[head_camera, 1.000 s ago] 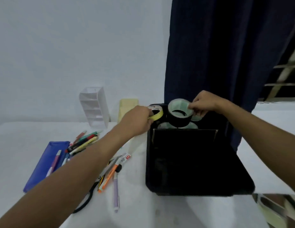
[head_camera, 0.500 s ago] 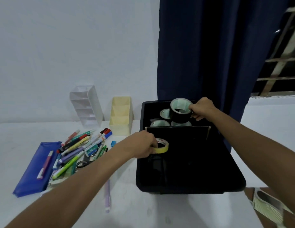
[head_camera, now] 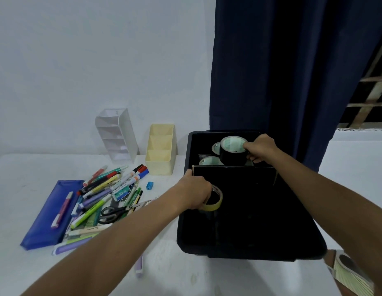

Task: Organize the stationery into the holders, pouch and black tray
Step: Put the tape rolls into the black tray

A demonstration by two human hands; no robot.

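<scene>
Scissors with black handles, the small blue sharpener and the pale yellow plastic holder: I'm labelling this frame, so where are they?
Scissors with black handles [head_camera: 110,214]: head view, on a handle loop.
Small blue sharpener [head_camera: 150,185]: head view, body centre.
Pale yellow plastic holder [head_camera: 159,166]: head view, front wall.

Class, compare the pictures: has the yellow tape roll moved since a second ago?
Yes. The left hand carried the yellow tape roll from the black tray's far end, across the divider, into the near compartment.

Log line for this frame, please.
left hand: holds yellow tape roll in black tray | right hand: grips black tape roll | pens: unsorted
</scene>
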